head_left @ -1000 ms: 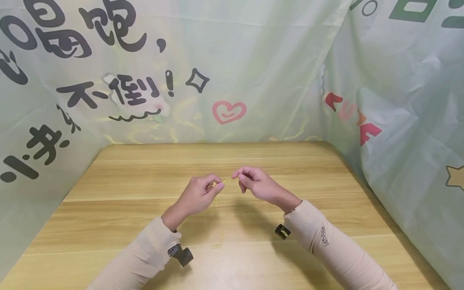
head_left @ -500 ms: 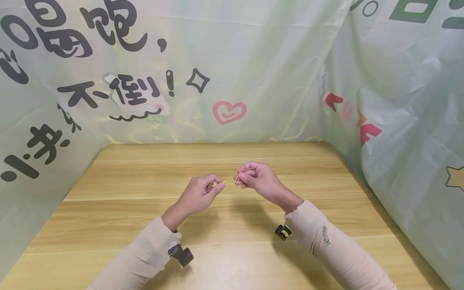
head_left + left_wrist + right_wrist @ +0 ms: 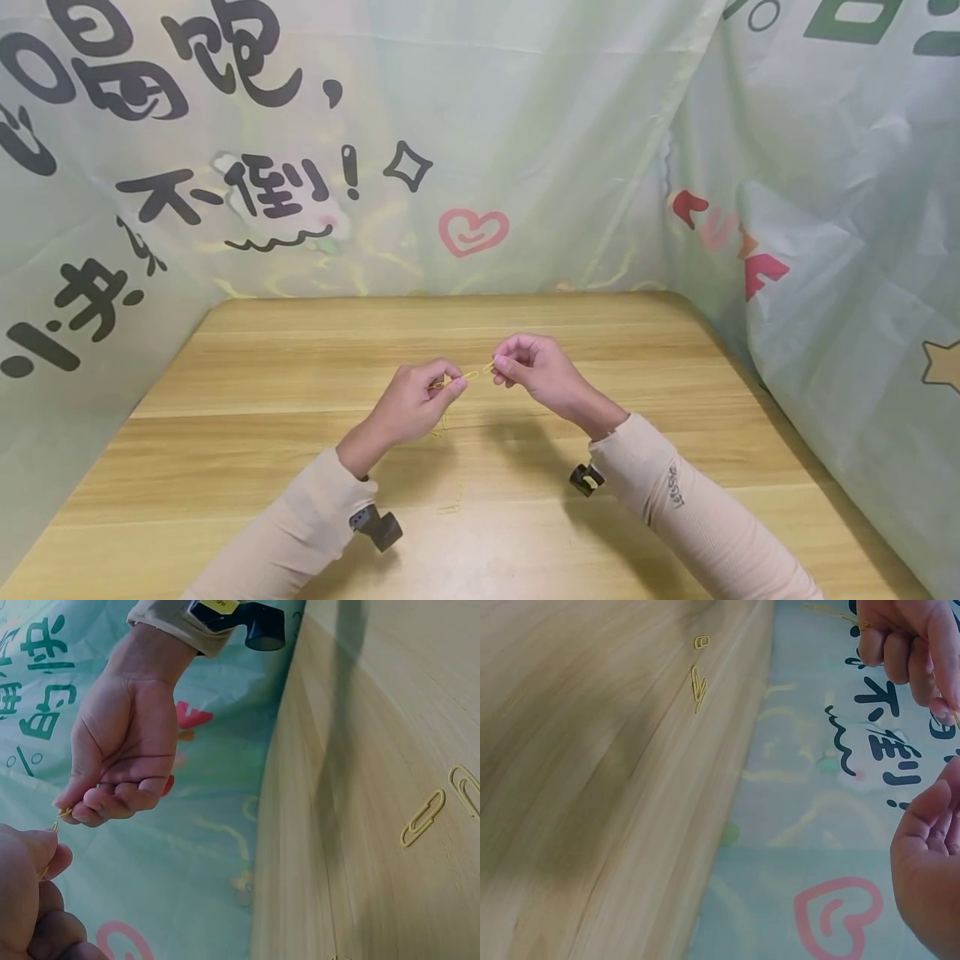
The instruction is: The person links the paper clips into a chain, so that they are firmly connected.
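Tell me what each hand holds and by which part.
The left hand pinches a yellow paper clip behind its protruding end; the right hand pinches another clip by its end away from the left hand.

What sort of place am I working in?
Probably a makeshift recording booth: a wood-grain table bordered at the back and both sides by printed hanging sheets, with black wrist cameras at the person's cuffs.

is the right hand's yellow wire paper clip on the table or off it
Off it: the bare right hand pinches the yellow wire paper clip above the light wooden table.
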`<state>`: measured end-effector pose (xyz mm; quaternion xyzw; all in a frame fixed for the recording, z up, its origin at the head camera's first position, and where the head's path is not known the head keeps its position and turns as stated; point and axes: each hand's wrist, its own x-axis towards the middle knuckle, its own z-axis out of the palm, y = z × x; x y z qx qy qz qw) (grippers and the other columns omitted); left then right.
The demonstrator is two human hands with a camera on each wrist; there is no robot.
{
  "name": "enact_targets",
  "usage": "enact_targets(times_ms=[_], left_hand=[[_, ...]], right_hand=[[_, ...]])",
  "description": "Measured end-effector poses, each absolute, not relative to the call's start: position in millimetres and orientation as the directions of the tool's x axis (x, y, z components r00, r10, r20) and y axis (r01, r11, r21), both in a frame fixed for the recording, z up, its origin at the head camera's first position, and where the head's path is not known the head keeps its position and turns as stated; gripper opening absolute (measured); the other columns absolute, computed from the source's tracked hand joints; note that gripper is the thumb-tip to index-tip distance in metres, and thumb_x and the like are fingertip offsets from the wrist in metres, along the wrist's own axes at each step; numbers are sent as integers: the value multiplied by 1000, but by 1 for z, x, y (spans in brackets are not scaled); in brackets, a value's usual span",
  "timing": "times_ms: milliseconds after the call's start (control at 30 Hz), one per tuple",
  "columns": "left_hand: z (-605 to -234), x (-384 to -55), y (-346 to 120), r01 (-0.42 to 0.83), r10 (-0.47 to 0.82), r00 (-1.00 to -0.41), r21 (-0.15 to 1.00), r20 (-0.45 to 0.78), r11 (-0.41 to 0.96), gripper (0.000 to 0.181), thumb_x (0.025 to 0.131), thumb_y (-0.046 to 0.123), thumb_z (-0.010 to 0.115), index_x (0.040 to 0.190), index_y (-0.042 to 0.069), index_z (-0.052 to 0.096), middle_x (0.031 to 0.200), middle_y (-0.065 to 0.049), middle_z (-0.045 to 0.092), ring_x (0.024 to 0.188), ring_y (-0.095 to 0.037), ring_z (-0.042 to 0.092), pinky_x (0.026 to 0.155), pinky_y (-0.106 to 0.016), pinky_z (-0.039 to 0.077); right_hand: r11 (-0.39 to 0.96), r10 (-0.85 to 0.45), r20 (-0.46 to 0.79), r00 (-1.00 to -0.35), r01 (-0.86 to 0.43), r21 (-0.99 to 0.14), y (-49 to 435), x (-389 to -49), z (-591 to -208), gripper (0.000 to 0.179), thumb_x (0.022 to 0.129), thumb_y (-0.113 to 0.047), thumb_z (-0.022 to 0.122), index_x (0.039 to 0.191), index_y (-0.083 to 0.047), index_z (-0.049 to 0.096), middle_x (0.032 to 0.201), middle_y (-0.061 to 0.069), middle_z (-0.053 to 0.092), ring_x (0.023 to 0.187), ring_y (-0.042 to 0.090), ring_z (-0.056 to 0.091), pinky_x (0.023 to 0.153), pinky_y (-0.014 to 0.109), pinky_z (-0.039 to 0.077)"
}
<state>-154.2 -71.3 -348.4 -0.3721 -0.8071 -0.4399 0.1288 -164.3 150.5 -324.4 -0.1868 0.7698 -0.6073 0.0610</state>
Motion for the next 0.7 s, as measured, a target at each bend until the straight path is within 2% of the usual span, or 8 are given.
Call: enact_targets(times_ms=[167, 333, 700], left_hand=[[-348, -154, -70, 724, 489, -679, 608, 547, 325, 8, 95, 8, 60, 89, 5, 64, 49, 17, 26, 43, 5, 19, 41, -19, 21], [-347, -155, -70, 740, 492, -663, 596, 565, 312, 7, 95, 7, 60, 89, 5, 64, 50, 16, 27, 43, 4, 19, 40, -18, 21], [-349, -158, -68, 783, 495, -615, 548, 614, 293, 5, 94, 4, 61, 90, 5, 65, 54, 13, 34, 46, 2, 23, 41, -20, 25]], right_hand=[[187, -375, 126, -918, -208, -960, 149, -164, -324, 15, 96, -2, 58, 102, 11, 60, 86, 14, 65, 77, 17, 63, 74, 31, 55], [187, -384, 122, -915, -207, -960, 148, -162, -322, 11, 96, -1, 58, 99, 8, 62, 83, 8, 66, 75, 17, 63, 74, 31, 55], [165, -429, 138, -893, -227, -960, 148, -159, -321, 8, 96, 2, 56, 97, 8, 61, 81, 12, 63, 73, 19, 62, 74, 33, 55]])
